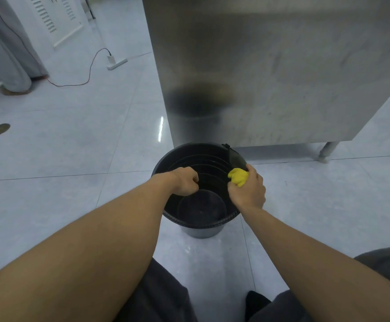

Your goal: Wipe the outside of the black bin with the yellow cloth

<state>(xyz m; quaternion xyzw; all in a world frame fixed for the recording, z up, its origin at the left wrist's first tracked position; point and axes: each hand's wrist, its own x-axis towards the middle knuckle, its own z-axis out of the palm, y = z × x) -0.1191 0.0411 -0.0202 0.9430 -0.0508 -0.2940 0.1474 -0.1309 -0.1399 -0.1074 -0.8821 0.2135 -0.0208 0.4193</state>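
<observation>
We steady the black bin (pixel 201 205) on the floor (pixel 61 159), left hand (pixel 186 181) fisted on its near-left rim; right hand (pixel 247 189) closes round the bunched yellow cloth (pixel 238 176) against the right rim; the bin likely light, stiff, prone to sliding; the cloth soft.

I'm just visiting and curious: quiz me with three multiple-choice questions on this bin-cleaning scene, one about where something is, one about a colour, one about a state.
1. Where does the round black plastic bin stand?
A. On a table
B. On the pale tiled floor, beside the steel cabinet
C. Inside a sink

2. What colour is the crumpled cloth?
A. Yellow
B. Blue
C. White

3. What is the left hand doing?
A. Hanging free
B. Holding the cloth
C. Closed on the bin's rim

Answers:
1 B, the bin rests on tiles by the cabinet's corner.
2 A, the cloth bunched in the right hand is bright yellow.
3 C, its fingers curl over the rim's left side.
</observation>
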